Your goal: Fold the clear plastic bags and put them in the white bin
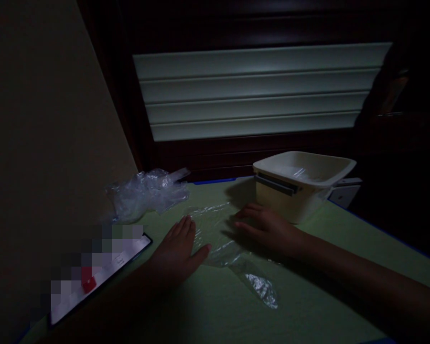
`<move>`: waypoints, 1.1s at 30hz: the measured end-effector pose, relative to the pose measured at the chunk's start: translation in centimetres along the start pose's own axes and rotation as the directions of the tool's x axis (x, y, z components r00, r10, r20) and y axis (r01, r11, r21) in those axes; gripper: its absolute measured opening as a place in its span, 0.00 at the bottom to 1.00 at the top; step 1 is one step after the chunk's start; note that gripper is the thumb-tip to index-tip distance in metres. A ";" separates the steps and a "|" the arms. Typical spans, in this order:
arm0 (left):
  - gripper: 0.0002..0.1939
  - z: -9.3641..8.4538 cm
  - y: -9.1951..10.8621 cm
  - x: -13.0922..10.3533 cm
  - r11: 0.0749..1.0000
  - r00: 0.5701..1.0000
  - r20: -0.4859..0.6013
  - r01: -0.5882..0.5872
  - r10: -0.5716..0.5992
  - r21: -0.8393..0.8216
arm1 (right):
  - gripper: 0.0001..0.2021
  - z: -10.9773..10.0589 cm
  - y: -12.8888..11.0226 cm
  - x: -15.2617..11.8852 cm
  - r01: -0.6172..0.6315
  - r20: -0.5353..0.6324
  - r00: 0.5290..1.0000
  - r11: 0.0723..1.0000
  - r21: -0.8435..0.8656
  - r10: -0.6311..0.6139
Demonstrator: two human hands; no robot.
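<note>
Bag is lying mostly spread, creased; left hand is resting open, empty; right hand is curving half-open, contact unclear; crumpled plastic is lying beyond.

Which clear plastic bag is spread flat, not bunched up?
The clear plastic bag on the green tabletop, between the left hand and right hand; the crumpled clear plastic at the back left is heaped up.

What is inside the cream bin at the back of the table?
Some clear, shiny material, probably plastic, shows inside the cream bin. The bin's near wall hides its floor, so anything lying lower down cannot be seen.
</note>
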State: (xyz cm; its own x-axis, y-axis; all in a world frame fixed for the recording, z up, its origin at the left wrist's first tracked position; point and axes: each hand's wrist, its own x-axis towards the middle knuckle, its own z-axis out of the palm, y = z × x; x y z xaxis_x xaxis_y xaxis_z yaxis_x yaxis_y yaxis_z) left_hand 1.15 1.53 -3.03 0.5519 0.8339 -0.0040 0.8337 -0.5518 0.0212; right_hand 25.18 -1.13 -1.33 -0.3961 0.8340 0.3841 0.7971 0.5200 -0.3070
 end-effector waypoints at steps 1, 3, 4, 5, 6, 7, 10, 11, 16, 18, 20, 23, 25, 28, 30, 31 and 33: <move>0.38 0.0 0.0 0.0 1.000 1.000 0.003 0.007 -0.007 0.006 | 0.14 0.0 -0.4 -0.1 0.021 0.022 1.000 0.999 0.029 -0.022; 0.38 0.0 0.2 0.1 0.999 1.000 0.011 0.024 -0.024 0.022 | 0.11 0.3 -1.0 -0.2 0.062 0.071 0.995 0.996 0.068 -0.067; 0.38 0.0 0.2 0.1 0.999 0.999 0.015 0.032 -0.032 0.030 | 0.09 0.4 -1.1 -0.3 0.078 0.090 0.992 0.994 0.076 -0.085; 0.38 0.1 0.2 0.1 0.999 0.999 0.016 0.039 -0.040 0.036 | 0.08 0.6 -1.1 -0.3 0.089 0.103 0.990 0.993 0.076 -0.097; 0.38 0.1 0.3 0.1 0.998 0.999 0.016 0.042 -0.043 0.040 | 0.07 0.7 -1.1 -0.3 0.095 0.111 0.989 0.992 0.078 -0.103; 0.38 0.1 0.3 0.1 0.998 0.999 0.012 0.043 -0.043 0.041 | 0.07 0.8 -1.1 -0.2 0.095 0.113 0.988 0.992 0.079 -0.104; 0.37 0.0 0.3 0.0 0.999 0.999 0.003 0.040 -0.040 0.036 | 0.05 0.9 -0.9 -0.2 0.087 0.109 0.989 0.993 0.080 -0.095; 0.37 0.0 0.3 0.0 0.999 0.999 0.004 0.042 -0.043 0.034 | 0.05 0.9 -0.9 -0.1 0.086 0.109 0.990 0.993 0.078 -0.094; 0.37 -0.2 0.4 0.0 0.999 0.999 0.009 0.042 -0.042 0.027 | 0.06 0.5 -1.1 -0.3 0.064 0.097 0.993 0.996 0.069 -0.071; 0.37 -0.1 0.4 0.0 0.999 0.999 -0.003 0.034 -0.034 0.017 | 0.06 0.4 -1.1 -0.4 0.046 0.092 0.994 0.997 0.062 -0.052; 0.37 0.0 0.3 0.1 0.999 0.999 -0.020 0.031 -0.031 0.009 | 0.05 0.4 -1.0 -0.5 0.032 0.098 0.994 0.998 0.055 -0.037; 0.37 0.2 0.1 0.1 1.000 0.999 -0.034 0.021 -0.020 0.019 | 0.04 0.5 -0.8 -0.5 0.018 0.123 0.992 0.998 0.053 -0.025; 0.37 0.2 0.0 0.1 0.999 1.000 -0.027 0.013 -0.012 0.032 | 0.04 0.7 -0.8 -0.5 0.011 0.132 0.991 0.998 0.056 -0.018; 0.37 0.1 0.0 0.1 0.999 1.000 -0.016 0.008 -0.007 0.051 | 0.06 0.8 -0.9 -0.4 0.004 0.131 0.991 0.998 0.057 -0.011; 0.36 0.0 0.1 0.0 0.998 1.000 -0.019 0.009 -0.008 0.060 | 0.07 0.8 -0.9 -0.4 -0.006 0.126 0.992 0.999 0.052 0.000; 0.36 -0.1 0.2 0.0 0.998 1.000 -0.019 0.011 -0.010 0.063 | 0.07 0.8 -0.9 -0.4 -0.017 0.121 0.993 0.999 0.048 0.011; 0.36 -0.2 0.4 -0.1 0.998 1.000 -0.015 0.020 -0.019 0.064 | 0.06 0.7 -0.8 -0.4 -0.045 0.115 0.993 0.998 0.035 0.041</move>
State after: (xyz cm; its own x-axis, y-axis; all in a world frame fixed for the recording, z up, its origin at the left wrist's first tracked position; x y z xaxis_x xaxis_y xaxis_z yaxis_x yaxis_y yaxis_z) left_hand 1.41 1.21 -2.77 0.5361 0.8441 0.0104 0.8436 -0.5352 -0.0425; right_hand 24.39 -1.81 -1.84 -0.4128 0.8702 0.2690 0.7978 0.4880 -0.3541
